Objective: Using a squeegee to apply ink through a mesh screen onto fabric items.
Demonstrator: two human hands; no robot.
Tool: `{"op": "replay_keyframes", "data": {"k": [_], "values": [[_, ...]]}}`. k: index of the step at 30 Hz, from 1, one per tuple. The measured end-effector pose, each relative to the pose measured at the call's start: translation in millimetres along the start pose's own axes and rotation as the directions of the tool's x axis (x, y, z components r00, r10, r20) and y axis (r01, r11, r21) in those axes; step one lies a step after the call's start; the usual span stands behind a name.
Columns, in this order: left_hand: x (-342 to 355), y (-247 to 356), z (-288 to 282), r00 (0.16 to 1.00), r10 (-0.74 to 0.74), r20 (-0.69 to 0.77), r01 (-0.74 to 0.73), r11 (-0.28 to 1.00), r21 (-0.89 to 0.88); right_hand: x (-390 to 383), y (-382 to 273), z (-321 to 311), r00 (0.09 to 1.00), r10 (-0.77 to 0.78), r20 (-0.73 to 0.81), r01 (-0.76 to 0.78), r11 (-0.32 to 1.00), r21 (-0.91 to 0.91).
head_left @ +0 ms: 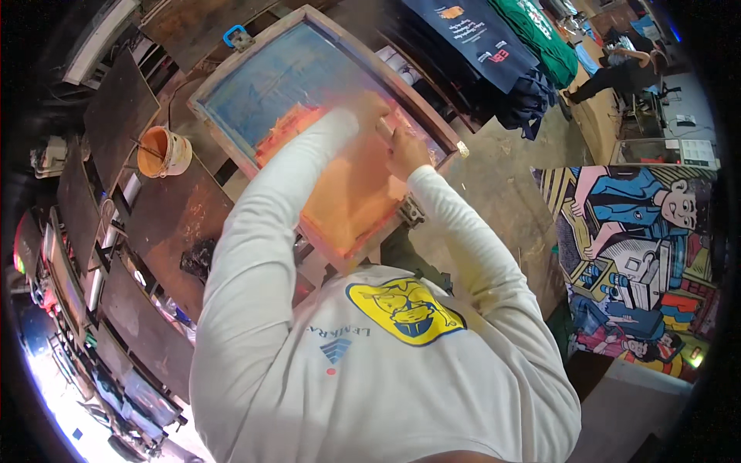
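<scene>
Head view: grasps a pale bar (384, 130) with the right hand (407, 153), fingers curled round it, near the right corner of a wooden frame (380, 63). Reaches over the frame's left edge with the left hand (369, 110), just beside the right one but badly blurred; cannot tell whether clenched on the bar or loose. Holds the bar over a framed sheet, blue toward the far edge, coated with orange paint (351, 185) toward the near corner.

Covers part of the left edge and middle of the frame with the left sleeve (266, 208). Cannot make out the bar's far end, lost in the blur. Hard to see: a small, dim person (629, 58) beyond the hanging cloths. Cut off at the dark rim: the outer parts of the room.

Wears a white shirt (417, 393) with a yellow patch, upside-down blue lettering, a striped blue mark and a red dot. Visible past the frame's right edge: a dark blue cloth (471, 35) with white, orange and red print, beside a green cloth (549, 58) with white print.
</scene>
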State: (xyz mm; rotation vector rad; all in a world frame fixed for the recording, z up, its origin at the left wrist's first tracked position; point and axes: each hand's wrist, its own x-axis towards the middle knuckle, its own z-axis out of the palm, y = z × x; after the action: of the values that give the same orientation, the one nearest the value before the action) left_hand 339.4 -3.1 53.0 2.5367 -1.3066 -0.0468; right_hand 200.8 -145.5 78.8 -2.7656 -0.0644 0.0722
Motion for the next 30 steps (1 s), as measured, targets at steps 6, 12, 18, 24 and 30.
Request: {"op": "replay_keyframes", "data": {"k": [6,12,18,24,30], "values": [[-111,0,-4,0.975,-0.131,-0.181,0.108,0.985,-0.134,-38,-62,31,0.986,-0.163,-0.038,0.163,0.987,0.005],[-167,16,-32,0.994,-0.095,-0.063,0.091,0.994,-0.055,-63,-84,58,0.949,-0.315,0.005,0.315,0.948,0.045],[-111,-2,-34,0.995,-0.095,-0.028,0.095,0.995,0.005,-25,-61,42,0.985,-0.168,-0.046,0.172,0.98,0.101],[-154,-11,-10,0.963,-0.194,-0.187,0.193,0.981,-0.02,-42,-89,55,0.973,-0.225,0.054,0.223,0.974,0.034],[-212,15,-18,0.929,-0.333,-0.16,0.343,0.939,0.038,-36,-93,58,0.878,-0.451,0.161,0.447,0.892,0.063]]}}
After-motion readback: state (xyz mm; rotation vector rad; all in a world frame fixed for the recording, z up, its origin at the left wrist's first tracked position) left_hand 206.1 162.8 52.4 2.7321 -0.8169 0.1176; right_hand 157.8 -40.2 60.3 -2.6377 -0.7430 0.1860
